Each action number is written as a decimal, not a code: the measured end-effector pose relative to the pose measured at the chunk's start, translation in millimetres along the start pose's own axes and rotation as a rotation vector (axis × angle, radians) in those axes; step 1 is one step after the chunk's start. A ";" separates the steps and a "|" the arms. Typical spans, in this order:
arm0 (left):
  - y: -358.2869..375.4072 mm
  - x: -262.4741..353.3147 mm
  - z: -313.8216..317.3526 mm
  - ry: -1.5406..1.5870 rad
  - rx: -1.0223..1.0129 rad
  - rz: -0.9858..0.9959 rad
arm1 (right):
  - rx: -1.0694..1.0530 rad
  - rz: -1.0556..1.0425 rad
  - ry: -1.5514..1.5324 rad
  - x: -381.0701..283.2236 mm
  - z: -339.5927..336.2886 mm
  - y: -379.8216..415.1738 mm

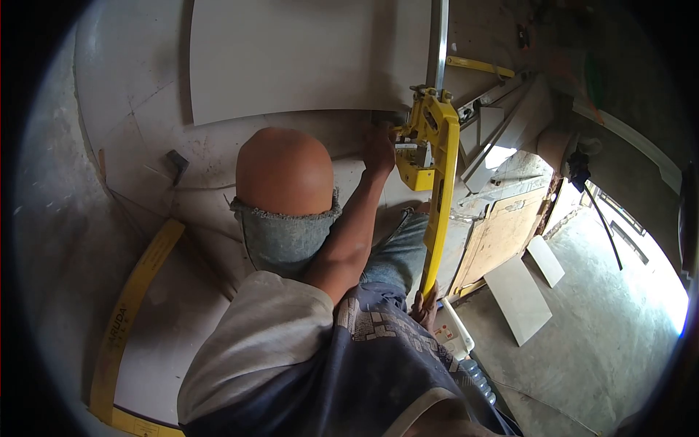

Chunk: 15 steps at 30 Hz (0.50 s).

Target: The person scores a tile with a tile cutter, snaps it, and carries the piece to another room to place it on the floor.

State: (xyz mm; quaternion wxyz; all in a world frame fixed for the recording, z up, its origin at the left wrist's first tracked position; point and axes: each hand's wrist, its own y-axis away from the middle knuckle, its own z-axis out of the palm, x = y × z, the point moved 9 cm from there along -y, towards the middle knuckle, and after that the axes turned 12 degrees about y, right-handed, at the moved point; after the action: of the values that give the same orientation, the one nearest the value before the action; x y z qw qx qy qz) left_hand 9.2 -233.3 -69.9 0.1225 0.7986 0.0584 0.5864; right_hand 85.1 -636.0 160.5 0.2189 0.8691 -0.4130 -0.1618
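Note:
A manual tile cutter with a yellow handle (441,197) and a bright metal rail (437,44) runs up the middle of the view. Low down, my right hand (424,309) is wrapped round the handle's lower end. My left hand (378,151) is closed right beside the cutter's yellow head, near its small metal parts; whatever its fingers grip is hidden. Just beyond that hand lies a large pale tile (306,58), its near edge close to the cutter. My bent knee (284,171) in torn jeans is left of my left arm.
A yellow-edged tile box (135,306) lies at lower left. Cut tile pieces (518,298) rest on the concrete floor at right, near a wooden panel (499,233). More offcuts (520,116) lean at upper right. A plastic bottle (478,380) lies by my right side.

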 end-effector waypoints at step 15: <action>4.1 -2.2 8.7 -0.063 -0.128 -0.029 | 0.110 -0.090 0.016 -13.9 -9.2 -0.2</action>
State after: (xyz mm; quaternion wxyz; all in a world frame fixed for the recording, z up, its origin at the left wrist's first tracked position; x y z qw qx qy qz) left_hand 16.7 -238.9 -73.3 0.1834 0.8064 0.0287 0.5615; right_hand 81.1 -622.6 169.7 0.1665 0.8988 -0.3799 -0.1418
